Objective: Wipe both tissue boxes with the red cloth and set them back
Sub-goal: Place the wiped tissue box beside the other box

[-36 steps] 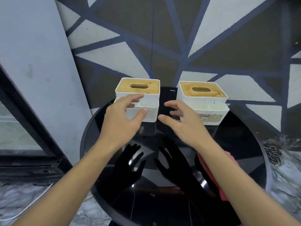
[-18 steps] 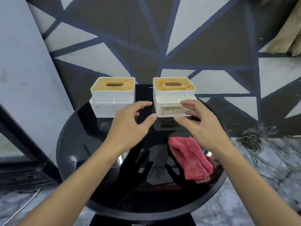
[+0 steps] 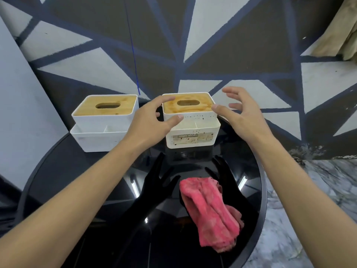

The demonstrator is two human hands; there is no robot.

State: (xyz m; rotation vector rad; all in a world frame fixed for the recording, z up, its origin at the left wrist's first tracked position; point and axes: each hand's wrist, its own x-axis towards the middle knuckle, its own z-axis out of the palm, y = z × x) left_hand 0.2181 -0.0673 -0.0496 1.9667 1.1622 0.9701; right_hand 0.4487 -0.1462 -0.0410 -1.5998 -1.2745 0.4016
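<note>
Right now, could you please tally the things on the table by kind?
Tissue boxes: 2
Red cloth: 1
Total: 3

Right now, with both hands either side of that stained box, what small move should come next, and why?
Probably close both hands on the right tissue box and lift it: the left hand and right hand flank it, fingers spread, no firm grip yet, while the red cloth lies on the table.
</note>
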